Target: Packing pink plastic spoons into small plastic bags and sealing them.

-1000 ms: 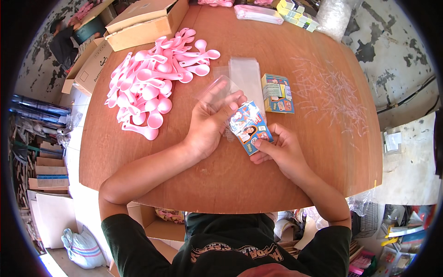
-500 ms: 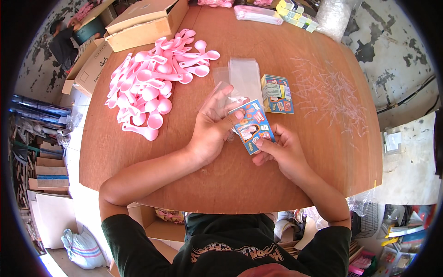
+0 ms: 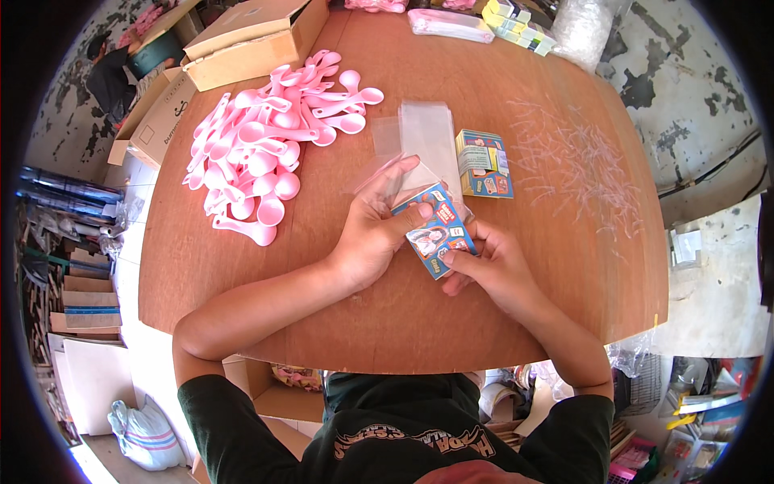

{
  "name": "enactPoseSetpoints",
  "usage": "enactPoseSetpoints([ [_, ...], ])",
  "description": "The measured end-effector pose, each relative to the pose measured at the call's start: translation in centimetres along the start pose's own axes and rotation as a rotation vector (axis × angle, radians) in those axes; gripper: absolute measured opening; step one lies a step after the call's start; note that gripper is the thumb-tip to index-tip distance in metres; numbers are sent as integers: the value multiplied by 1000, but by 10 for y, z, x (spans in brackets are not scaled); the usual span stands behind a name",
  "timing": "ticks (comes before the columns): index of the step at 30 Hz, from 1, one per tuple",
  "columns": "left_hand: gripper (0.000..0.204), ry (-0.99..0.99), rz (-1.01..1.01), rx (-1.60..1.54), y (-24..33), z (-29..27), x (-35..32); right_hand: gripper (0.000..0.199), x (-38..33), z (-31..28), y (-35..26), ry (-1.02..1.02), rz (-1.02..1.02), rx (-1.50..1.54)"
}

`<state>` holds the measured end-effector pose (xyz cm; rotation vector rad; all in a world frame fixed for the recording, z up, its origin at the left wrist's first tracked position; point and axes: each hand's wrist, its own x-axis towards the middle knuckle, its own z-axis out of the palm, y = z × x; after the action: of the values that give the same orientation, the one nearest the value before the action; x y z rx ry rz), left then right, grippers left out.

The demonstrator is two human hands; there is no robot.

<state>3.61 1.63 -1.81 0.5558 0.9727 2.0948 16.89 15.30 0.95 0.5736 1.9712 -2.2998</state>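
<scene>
Both of my hands meet near the middle of the table around a blue printed card (image 3: 436,239) with pictures on it. My left hand (image 3: 363,234) pinches its upper left side under the thumb, and clear plastic film (image 3: 419,173) shows by those fingers. At the card's lower right, my right hand (image 3: 501,262) grips the edge between thumb and fingers. Just beyond lies a pile of clear plastic bags (image 3: 427,133). Beside it sits a stack of similar blue cards (image 3: 493,168) with a paper band around it.
A heap of pink measuring spoons (image 3: 270,211) covers the table's left part. Thin clear strips (image 3: 572,169) are scattered at right. An open cardboard box (image 3: 250,52) stands at the far left. Bundled small packs (image 3: 520,31) and a clear plastic roll (image 3: 584,36) line the far edge.
The blue card has shifted slightly down toward me and tilted further. The left fingers have come down a little with the film, while the right hand stays nearly in place.
</scene>
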Motion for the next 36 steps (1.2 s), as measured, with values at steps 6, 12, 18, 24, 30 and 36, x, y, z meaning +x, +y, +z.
enactPoseSetpoints([
  [6,46,-80,-67,120,-2,4,-6,21,3,-6,0,8,-35,-21],
  [12,38,-5,-155,-116,2,-1,0,21,3,-2,1,-11,-149,32],
  [18,30,-66,-196,-74,-5,0,-7,19,10,-6,12,-19,-249,-12],
  [24,26,-71,-171,-111,-1,12,-12,12,9,-5,10,21,-227,68],
  [30,39,-135,-325,-103,0,4,-14,18,5,-3,8,16,-231,23],
  [36,38,-229,-269,42,-11,7,-16,32,10,3,15,82,-338,177],
])
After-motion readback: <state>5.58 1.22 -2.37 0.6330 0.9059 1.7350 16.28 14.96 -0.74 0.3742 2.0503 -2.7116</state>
